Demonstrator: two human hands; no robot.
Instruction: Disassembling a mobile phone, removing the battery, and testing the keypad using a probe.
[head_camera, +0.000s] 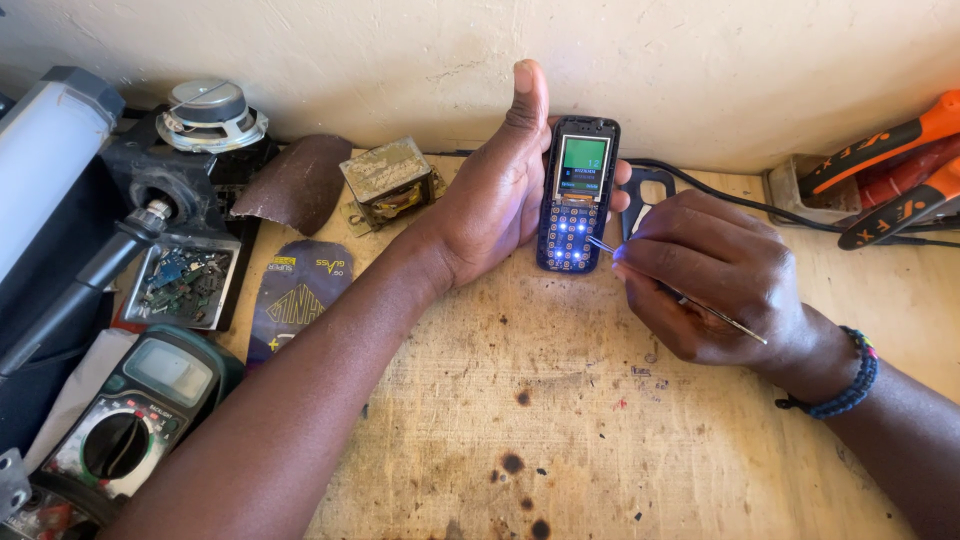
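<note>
Left grip (497, 195) holds phone (578, 195) upright.

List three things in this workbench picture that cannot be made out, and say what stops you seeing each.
- Back and left side of the phone board: head view, covered by the left hand.
- Grip on the tweezers: head view, the right hand closes over their middle.
- Multimeter: head view, lower part cut off by the frame edge.

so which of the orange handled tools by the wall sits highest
The orange-handled tool running to the top right corner; the other orange-handled tool lies lower, nearer the bench front.
</note>
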